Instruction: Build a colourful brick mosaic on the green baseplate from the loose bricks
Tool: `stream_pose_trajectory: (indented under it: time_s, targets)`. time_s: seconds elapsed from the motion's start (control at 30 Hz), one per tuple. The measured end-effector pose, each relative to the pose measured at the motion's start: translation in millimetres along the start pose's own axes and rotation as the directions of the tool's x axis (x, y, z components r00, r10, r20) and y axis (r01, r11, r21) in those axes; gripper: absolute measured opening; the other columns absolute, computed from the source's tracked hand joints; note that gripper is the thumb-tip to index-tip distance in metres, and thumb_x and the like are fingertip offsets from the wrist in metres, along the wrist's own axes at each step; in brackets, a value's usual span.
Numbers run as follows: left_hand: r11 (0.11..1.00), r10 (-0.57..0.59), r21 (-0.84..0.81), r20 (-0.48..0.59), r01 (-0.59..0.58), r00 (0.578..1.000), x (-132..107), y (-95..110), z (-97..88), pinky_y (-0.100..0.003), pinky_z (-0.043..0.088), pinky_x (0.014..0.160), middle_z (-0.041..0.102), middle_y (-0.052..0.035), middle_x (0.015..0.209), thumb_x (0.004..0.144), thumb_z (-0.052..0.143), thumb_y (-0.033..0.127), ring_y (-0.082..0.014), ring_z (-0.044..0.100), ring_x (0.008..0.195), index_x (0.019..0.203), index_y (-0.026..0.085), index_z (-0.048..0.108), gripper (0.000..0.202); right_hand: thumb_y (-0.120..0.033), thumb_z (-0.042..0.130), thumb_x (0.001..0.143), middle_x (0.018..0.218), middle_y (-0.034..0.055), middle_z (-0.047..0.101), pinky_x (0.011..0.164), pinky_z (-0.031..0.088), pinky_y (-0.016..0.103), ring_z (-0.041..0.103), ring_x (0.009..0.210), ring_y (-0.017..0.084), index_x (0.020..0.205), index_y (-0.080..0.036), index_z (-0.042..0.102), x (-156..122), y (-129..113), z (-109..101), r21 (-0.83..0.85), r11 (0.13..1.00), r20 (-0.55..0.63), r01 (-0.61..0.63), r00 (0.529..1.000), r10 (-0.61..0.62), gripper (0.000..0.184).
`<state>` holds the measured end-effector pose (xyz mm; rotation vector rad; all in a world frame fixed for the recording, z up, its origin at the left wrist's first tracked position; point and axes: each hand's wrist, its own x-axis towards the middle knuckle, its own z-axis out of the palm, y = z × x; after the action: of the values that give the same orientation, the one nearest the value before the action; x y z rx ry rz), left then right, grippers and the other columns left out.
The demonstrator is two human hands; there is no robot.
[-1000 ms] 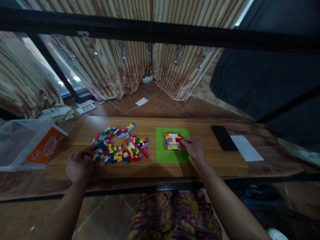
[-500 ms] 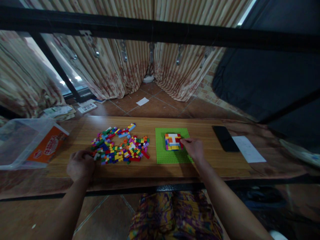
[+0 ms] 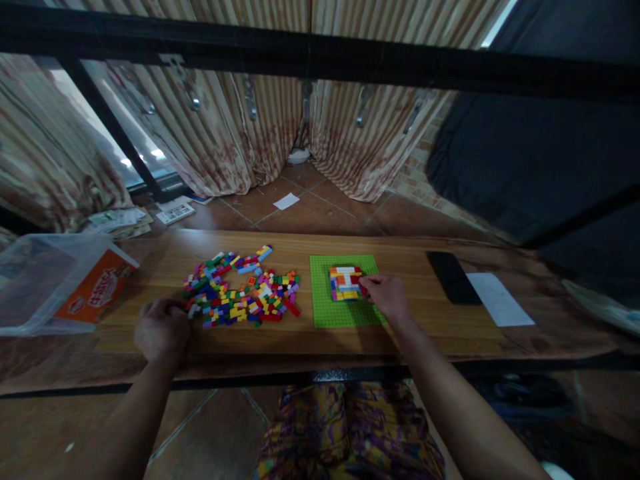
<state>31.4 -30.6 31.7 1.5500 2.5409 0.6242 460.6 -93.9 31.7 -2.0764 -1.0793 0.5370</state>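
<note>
A small layered block of toy building bricks (image 3: 345, 285), white, red, yellow, blue and orange on top, stands on a green studded baseplate (image 3: 325, 317). At its right side my right hand (image 3: 387, 293) pinches a red brick (image 3: 363, 290), which touches or nearly touches the block. A loose pile of multicoloured bricks (image 3: 240, 308) lies left of the baseplate. By the pile's left edge my left hand (image 3: 163, 330) rests on the table with fingers curled. Its fingertips are close to green and grey bricks, and whatever they hold is hidden.
A clear plastic bin (image 3: 45, 267) with an orange label sits at the far left of the wooden tabletop (image 3: 400, 250). To the right lie a black phone-like slab (image 3: 453, 277) and a white sheet (image 3: 500, 300). A dark bar (image 3: 320, 53) crosses above, before the curtains.
The view has shifted slightly. My right hand stays at the block's right side with the red brick, and my left hand stays by the pile.
</note>
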Motion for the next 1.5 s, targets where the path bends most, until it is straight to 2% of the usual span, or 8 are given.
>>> stream_pose_trajectory:
  time_s: [0.4,0.6,0.7,0.87,1.07,1.13,1.3,1.5]
  targets:
    - [1.0,0.019,-0.006,0.018,-0.019,1.0,-2.1,1.9,-4.9,-0.035,0.046,0.073,0.062,-0.0086,0.108,0.084,0.042,0.026,-0.0229,0.059,0.086,0.092,0.022,0.071,0.03,-0.042,0.063,0.077,0.061,0.0044,0.069,0.053,0.054,0.029,0.066,0.055,0.018,0.073,-0.015,0.072,-8.1,10.1,4.5,0.295,0.951,0.057,-0.089,0.996,0.075,0.029]
    - [1.0,0.016,-0.005,0.02,-0.016,1.0,-1.7,0.9,-2.6,-0.036,0.044,0.069,0.062,-0.0102,0.109,0.084,0.042,0.026,-0.0245,0.058,0.086,0.092,0.021,0.071,0.031,-0.053,0.057,0.08,0.075,0.0105,0.072,0.055,0.052,0.03,0.066,0.061,0.02,0.081,-0.013,0.07,-29.2,16.2,-10.1,0.305,0.952,-0.147,-0.014,0.987,0.062,0.043]
    - [0.999,0.027,-0.02,-0.009,-0.027,1.0,-0.9,-1.6,0.3,-0.035,0.043,0.069,0.063,-0.0099,0.106,0.084,0.042,0.025,-0.0237,0.058,0.085,0.09,0.02,0.071,0.03,-0.056,0.055,0.082,0.08,0.0113,0.073,0.06,0.051,0.031,0.066,0.066,0.021,0.086,-0.014,0.071,-50.3,5.3,-10.5,0.268,0.961,-0.167,0.061,0.986,-0.016,0.046]
    - [0.999,0.044,-0.022,-0.032,-0.045,0.999,-2.1,-2.8,2.5,-0.031,0.041,0.067,0.063,-0.0078,0.103,0.083,0.043,0.023,-0.0207,0.058,0.084,0.086,0.021,0.07,0.027,-0.048,0.055,0.086,0.086,0.008,0.073,0.073,0.051,0.032,0.067,0.077,0.022,0.088,-0.019,0.072,-96.7,-31.1,15.7,0.229,0.935,-0.027,0.269,0.963,-0.27,0.034]
    - [0.998,0.033,-0.05,-0.074,-0.037,0.997,-3.1,-2.1,4.8,-0.03,0.039,0.065,0.064,-0.0066,0.1,0.082,0.046,0.019,-0.0199,0.058,0.082,0.081,0.021,0.07,0.024,-0.027,0.048,0.091,0.091,0.0052,0.07,0.078,0.048,0.029,0.064,0.085,0.018,0.091,-0.02,0.069,-123.7,-57.4,60.8,0.083,0.853,0.209,0.516,0.828,-0.521,0.022]
    - [0.998,0.038,-0.055,-0.078,-0.042,0.996,-2.9,-2.8,5.4,-0.03,0.039,0.064,0.064,-0.0062,0.099,0.082,0.046,0.019,-0.0199,0.058,0.081,0.081,0.022,0.07,0.024,-0.024,0.048,0.09,0.093,0.0066,0.069,0.081,0.047,0.03,0.063,0.088,0.02,0.093,-0.019,0.068,-121.4,-60.9,73.0,-0.019,0.832,0.215,0.555,0.815,-0.539,0.021]
    - [0.997,0.039,-0.065,-0.083,-0.045,0.996,-2.2,-4.3,6.6,-0.03,0.04,0.066,0.065,-0.0059,0.1,0.082,0.046,0.021,-0.0203,0.058,0.083,0.081,0.022,0.069,0.023,-0.018,0.052,0.087,0.098,0.0091,0.068,0.084,0.045,0.032,0.06,0.092,0.022,0.099,-0.017,0.068,-109.6,-68.0,92.4,-0.216,0.812,0.238,0.542,0.836,-0.494,0.02]
    - [0.998,0.032,-0.049,-0.079,-0.036,0.996,-2.2,-3.6,5.5,-0.031,0.04,0.066,0.065,-0.0069,0.099,0.081,0.046,0.021,-0.021,0.058,0.083,0.081,0.021,0.068,0.023,-0.015,0.048,0.086,0.103,0.0087,0.069,0.085,0.046,0.031,0.062,0.094,0.021,0.103,-0.018,0.067,-106.3,-69.6,96.2,-0.21,0.825,0.232,0.524,0.847,-0.479,0.025]
